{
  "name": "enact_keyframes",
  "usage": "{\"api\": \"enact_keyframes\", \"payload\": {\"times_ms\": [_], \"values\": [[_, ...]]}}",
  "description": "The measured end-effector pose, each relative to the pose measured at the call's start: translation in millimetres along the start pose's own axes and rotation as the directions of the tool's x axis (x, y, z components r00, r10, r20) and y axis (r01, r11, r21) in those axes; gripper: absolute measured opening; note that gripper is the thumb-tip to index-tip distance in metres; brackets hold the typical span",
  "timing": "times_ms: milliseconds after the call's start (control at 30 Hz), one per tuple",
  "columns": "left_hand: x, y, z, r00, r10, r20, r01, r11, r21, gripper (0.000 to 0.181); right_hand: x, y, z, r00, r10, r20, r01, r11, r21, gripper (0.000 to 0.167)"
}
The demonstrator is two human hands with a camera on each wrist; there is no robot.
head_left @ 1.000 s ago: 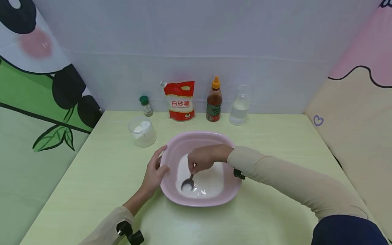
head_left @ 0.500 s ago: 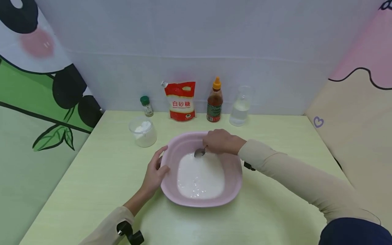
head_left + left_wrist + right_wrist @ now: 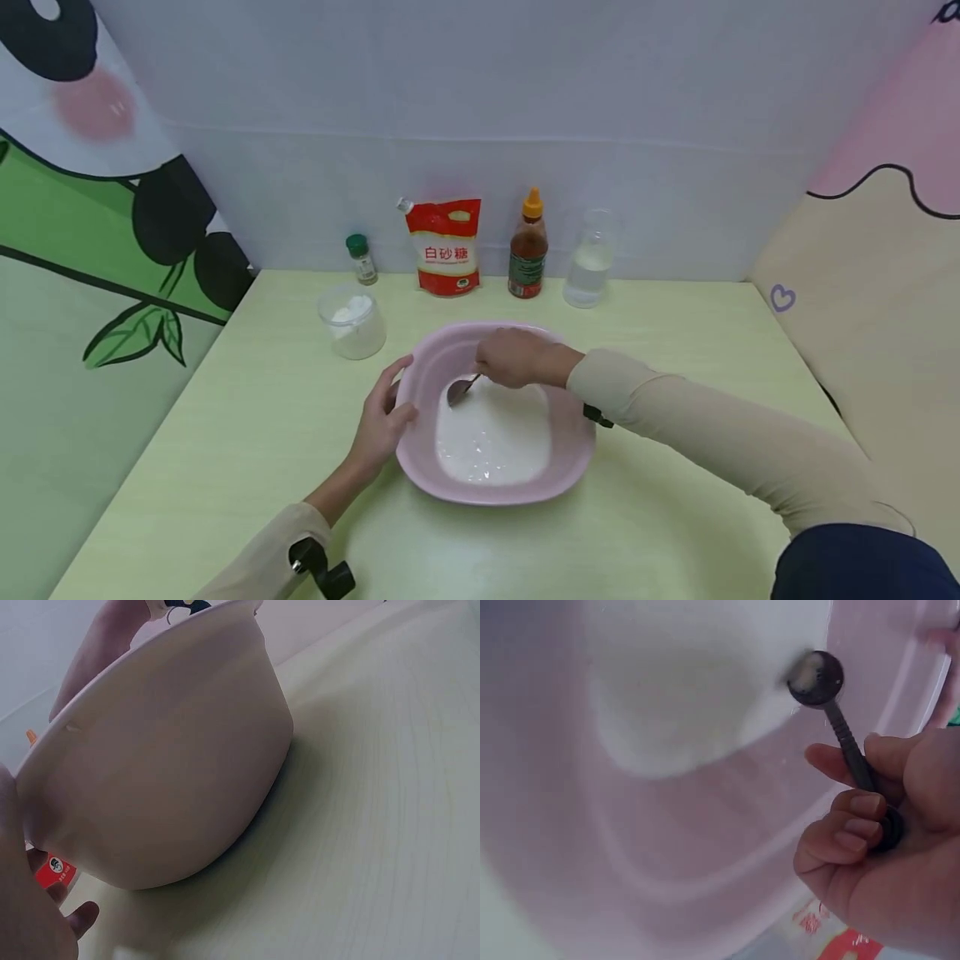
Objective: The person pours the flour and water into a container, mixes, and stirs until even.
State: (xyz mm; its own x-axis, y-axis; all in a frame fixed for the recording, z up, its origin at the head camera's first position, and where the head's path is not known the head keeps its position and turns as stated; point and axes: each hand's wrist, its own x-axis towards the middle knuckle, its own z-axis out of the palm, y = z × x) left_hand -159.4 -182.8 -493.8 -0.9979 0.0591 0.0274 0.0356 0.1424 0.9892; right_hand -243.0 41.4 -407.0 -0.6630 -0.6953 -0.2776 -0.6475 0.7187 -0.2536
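A pink basin (image 3: 491, 496) holding white liquid (image 3: 495, 442) stands on the table. At its left rim the left hand (image 3: 378, 429) grips the edge, thumb on the rim; the left wrist view shows that hand (image 3: 30, 892) against the basin's outer wall (image 3: 172, 757). The right hand (image 3: 517, 358) is over the basin's far part, pinching a dark spoon (image 3: 460, 390) whose bowl is at the liquid's upper left edge. In the right wrist view, the fingers of the right hand (image 3: 885, 832) are curled round the handle of the spoon (image 3: 816, 679).
Behind the basin stand a clear tub with white contents (image 3: 352, 325), a small green-capped bottle (image 3: 363, 262), a red and white pouch (image 3: 447, 250), an orange-capped sauce bottle (image 3: 527, 254) and a glass bottle of clear liquid (image 3: 588, 271). A cloth wall rises behind the table (image 3: 225, 417).
The right hand and spoon moved from the near left of the liquid up to the basin's far side, then a little left. The left hand keeps its grip on the rim.
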Motion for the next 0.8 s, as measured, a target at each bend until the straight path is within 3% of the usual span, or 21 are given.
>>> {"api": "enact_keyframes", "payload": {"times_ms": [200,367,500,600,733,800], "values": [[-0.5,0.9,1.2,1.000,0.009,0.009,-0.009,1.000,-0.007,0.077,6.3,-16,9,0.987,-0.159,0.026,0.158,0.987,0.021,0.030],[-0.9,1.3,1.6,1.000,-0.005,-0.005,0.005,1.000,-0.003,0.078,2.4,-21,13,0.957,-0.261,0.128,0.263,0.965,0.003,0.023],[-1.0,3.7,2.0,1.000,-0.020,-0.009,0.020,1.000,0.006,0.077,-6.5,-19,10,0.957,-0.205,0.205,0.212,0.977,-0.013,0.014],[-1.3,5.2,1.8,1.000,-0.029,-0.010,0.029,1.000,0.008,0.077,-14.0,-12,3,0.960,-0.113,0.255,0.143,0.984,-0.102,0.010],[-1.6,6.4,1.6,0.999,-0.035,-0.009,0.035,0.999,0.005,0.076,-23.3,0,-8,0.950,-0.010,0.312,0.097,0.959,-0.265,0.012],[-1.5,6.5,1.6,0.999,-0.040,-0.011,0.040,0.999,0.005,0.076,-26.8,6,-11,0.944,0.018,0.328,0.083,0.953,-0.291,0.013]]}}
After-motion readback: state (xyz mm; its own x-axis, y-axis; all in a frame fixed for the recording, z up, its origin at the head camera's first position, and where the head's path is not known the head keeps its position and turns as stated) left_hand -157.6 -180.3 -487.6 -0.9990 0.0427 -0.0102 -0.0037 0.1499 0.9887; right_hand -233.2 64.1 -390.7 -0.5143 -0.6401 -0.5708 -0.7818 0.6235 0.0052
